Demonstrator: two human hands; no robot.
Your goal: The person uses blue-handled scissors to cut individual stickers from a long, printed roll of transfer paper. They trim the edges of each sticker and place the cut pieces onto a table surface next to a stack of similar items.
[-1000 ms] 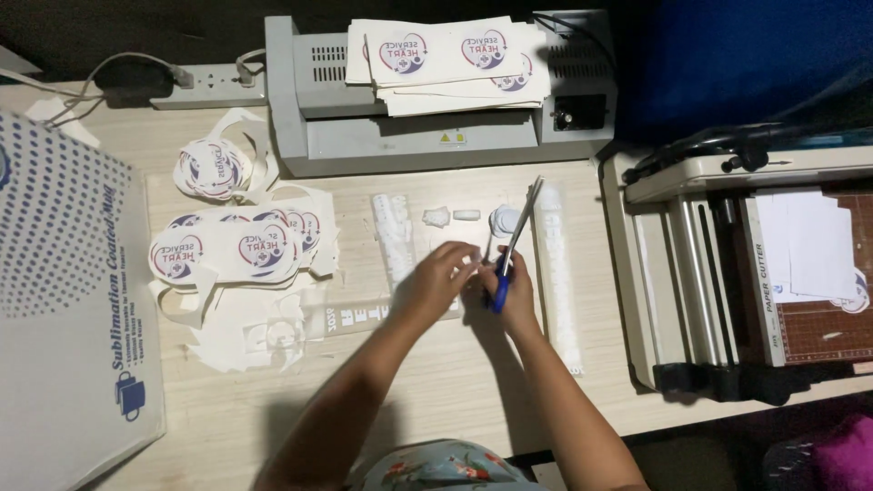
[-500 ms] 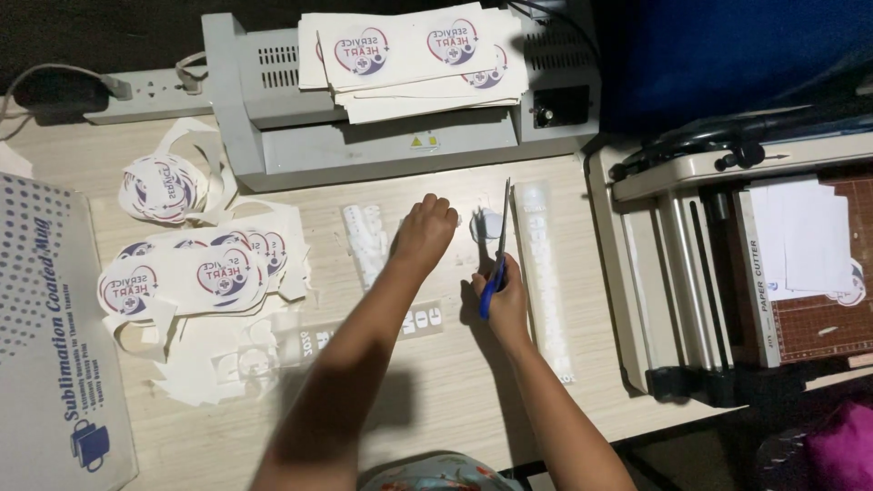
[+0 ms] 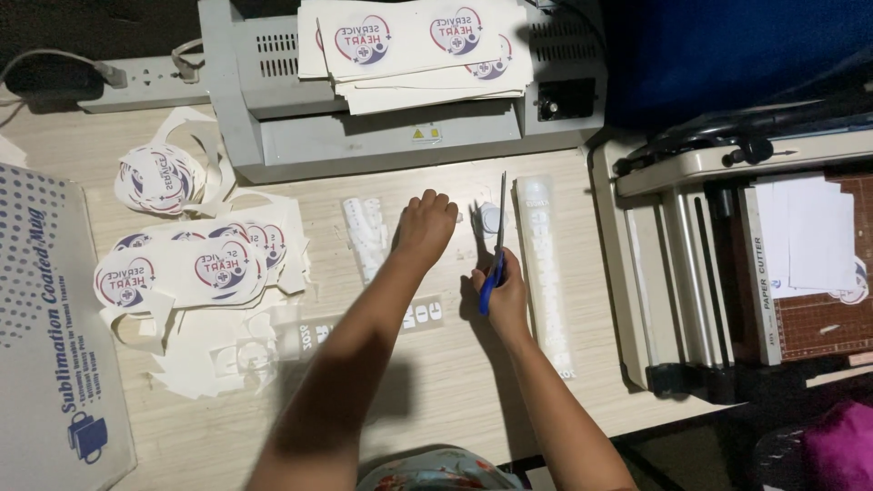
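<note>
Your right hand [image 3: 506, 289] is closed around the blue handles of the scissors [image 3: 496, 238], whose blades point straight away from you, long axis running near to far. Just left of the blade tips lies a small round cut-out sticker [image 3: 490, 218], pale with a faint print, flat on the wooden table [image 3: 436, 382]. Your left hand [image 3: 425, 225] rests knuckles-up on the table just left of that sticker, fingers curled; whether it pinches anything you cannot tell. The left hand is about as near the sticker as the right. A long laminated strip [image 3: 544, 273] lies to the right of the scissors, parallel to the blades.
</note>
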